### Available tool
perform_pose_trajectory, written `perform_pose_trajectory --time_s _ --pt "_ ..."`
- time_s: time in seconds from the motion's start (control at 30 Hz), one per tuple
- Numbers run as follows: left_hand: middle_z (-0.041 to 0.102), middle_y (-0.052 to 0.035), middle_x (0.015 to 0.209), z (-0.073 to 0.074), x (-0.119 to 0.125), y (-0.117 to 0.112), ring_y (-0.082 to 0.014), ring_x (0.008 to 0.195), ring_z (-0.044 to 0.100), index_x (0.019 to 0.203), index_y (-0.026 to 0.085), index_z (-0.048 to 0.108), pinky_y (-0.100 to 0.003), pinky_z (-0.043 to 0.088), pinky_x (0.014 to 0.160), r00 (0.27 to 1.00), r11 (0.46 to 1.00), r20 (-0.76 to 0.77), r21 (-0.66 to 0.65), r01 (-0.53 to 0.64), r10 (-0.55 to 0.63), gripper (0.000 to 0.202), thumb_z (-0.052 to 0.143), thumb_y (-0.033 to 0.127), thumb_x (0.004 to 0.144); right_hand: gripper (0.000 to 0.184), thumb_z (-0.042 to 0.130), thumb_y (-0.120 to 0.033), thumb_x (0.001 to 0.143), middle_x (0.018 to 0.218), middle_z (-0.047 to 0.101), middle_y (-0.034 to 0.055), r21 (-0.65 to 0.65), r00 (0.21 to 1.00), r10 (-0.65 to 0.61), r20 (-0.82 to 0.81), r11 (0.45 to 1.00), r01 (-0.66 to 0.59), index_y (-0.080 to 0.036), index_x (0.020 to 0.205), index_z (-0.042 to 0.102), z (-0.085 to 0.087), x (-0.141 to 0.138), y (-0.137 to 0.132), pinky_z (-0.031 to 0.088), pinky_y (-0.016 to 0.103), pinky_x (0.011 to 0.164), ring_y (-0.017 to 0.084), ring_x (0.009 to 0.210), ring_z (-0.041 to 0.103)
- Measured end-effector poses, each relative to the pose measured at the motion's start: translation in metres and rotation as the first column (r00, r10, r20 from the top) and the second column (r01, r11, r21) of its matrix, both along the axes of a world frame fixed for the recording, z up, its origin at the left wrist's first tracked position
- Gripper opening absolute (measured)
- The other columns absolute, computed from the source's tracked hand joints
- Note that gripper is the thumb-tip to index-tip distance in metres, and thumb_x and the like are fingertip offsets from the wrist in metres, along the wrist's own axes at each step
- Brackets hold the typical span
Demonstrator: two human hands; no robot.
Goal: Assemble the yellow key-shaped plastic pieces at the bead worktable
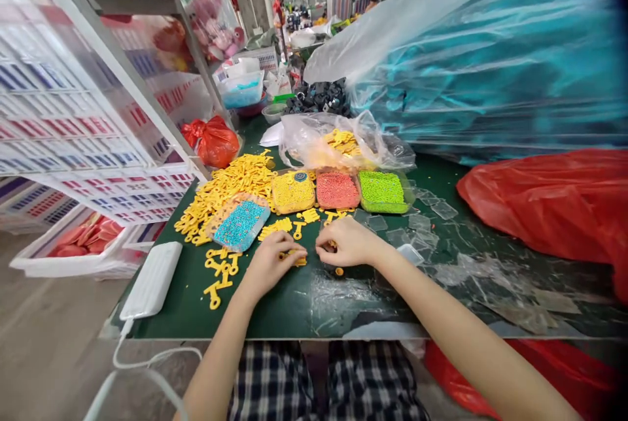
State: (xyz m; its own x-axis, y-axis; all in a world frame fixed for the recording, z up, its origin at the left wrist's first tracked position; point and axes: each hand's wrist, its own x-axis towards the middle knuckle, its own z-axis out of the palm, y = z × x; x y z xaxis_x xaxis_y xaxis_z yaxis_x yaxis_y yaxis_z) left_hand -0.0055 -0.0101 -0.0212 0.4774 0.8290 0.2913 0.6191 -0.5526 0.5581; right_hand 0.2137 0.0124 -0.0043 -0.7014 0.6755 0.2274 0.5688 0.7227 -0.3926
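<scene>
My left hand [271,260] rests low over the green table, fingers closed round a small yellow plastic piece [300,261]. A short way to its right, my right hand [349,242] is curled in a pinch. A bit of yellow shows inside its fingers, too small to name, and a small yellow round piece [339,271] lies just below. Behind the hands stand clear trays of tiny beads: a blue tray [242,225], a yellow tray [293,191], a red tray [337,189] and a green tray [383,190]. Loose yellow key-shaped pieces [214,294] lie left of my left hand.
A heap of yellow pieces [235,179] covers the back left of the table [289,313]. Clear plastic scraps [422,228] lie at right, near a red bag [549,205]. A white power bank [152,280] with a cable sits at the left edge, beside a metal frame [127,74].
</scene>
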Motion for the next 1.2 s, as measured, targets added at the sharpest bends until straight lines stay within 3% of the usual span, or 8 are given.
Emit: perform_pose_trajectory --time_s 0.13,0.3,0.43,0.87,1.03,1.2 --pt "0.065 -0.0048 0.087 -0.016 -0.008 -0.006 -0.0187 0.085 0.06 0.087 0.021 0.074 -0.032 0.044 0.076 0.994 0.999 -0.107 0.03 0.036 -0.033 0.023 0.058 0.036 0.093 0.017 0.058 -0.015 0.074 0.07 0.069 0.0 -0.126 0.999 0.04 -0.02 0.991 -0.042 -0.02 0.073 0.074 -0.002 -0.005 -0.012 0.032 0.024 0.058 0.013 0.062 0.057" --pt "0.065 -0.0034 0.088 -0.02 -0.013 -0.007 -0.0187 0.086 0.059 0.094 0.025 0.075 -0.033 0.042 0.077 0.987 0.998 -0.155 0.033 0.056 -0.05 0.018 0.059 0.033 0.092 0.024 0.058 -0.017 0.077 0.083 0.069 0.0027 -0.095 1.0 0.029 0.007 0.995 -0.028 -0.022 0.091 0.077 -0.009 -0.012 -0.017 0.039 0.031 0.076 0.017 0.079 0.06" --pt "0.065 -0.0025 0.089 -0.021 -0.014 -0.009 -0.0189 0.087 0.058 0.096 0.027 0.076 -0.033 0.041 0.078 0.984 0.999 -0.176 0.024 0.041 -0.036 0.015 0.063 0.033 0.09 0.023 0.059 -0.019 0.078 0.083 0.066 0.0029 -0.058 0.998 0.043 0.043 0.997 -0.04 -0.022 0.093 0.077 -0.012 -0.013 -0.016 0.036 0.041 0.092 0.019 0.082 0.059" --pt "0.068 -0.0026 0.099 -0.024 -0.015 -0.009 -0.0197 0.091 0.056 0.102 0.03 0.076 -0.034 0.046 0.08 0.982 0.997 -0.18 0.052 0.063 -0.053 0.018 0.063 0.035 0.089 0.021 0.06 -0.018 0.078 0.081 0.064 0.0023 -0.031 0.997 0.074 0.011 0.997 -0.073 -0.021 0.091 0.076 -0.016 -0.013 -0.015 0.035 0.038 0.087 0.018 0.079 0.055" --pt "0.07 -0.0022 0.097 -0.024 -0.018 -0.008 -0.0191 0.089 0.058 0.101 0.033 0.076 -0.034 0.048 0.079 0.993 0.992 -0.095 0.098 0.082 -0.073 0.021 0.058 0.04 0.092 0.018 0.058 -0.021 0.08 0.079 0.064 0.0021 -0.018 0.998 0.056 0.003 0.998 -0.056 -0.021 0.085 0.076 -0.016 -0.01 -0.014 0.035 0.038 0.087 0.018 0.078 0.054" --pt "0.071 -0.0035 0.091 -0.021 -0.023 -0.007 -0.0189 0.086 0.059 0.1 0.028 0.076 -0.034 0.049 0.079 0.99 0.966 0.106 0.232 -0.114 0.092 0.025 0.054 0.039 0.095 0.02 0.054 -0.02 0.083 0.08 0.065 0.0028 -0.026 1.0 0.02 -0.02 0.999 -0.02 -0.02 0.085 0.074 -0.014 -0.004 -0.011 0.036 0.036 0.084 0.017 0.076 0.055"
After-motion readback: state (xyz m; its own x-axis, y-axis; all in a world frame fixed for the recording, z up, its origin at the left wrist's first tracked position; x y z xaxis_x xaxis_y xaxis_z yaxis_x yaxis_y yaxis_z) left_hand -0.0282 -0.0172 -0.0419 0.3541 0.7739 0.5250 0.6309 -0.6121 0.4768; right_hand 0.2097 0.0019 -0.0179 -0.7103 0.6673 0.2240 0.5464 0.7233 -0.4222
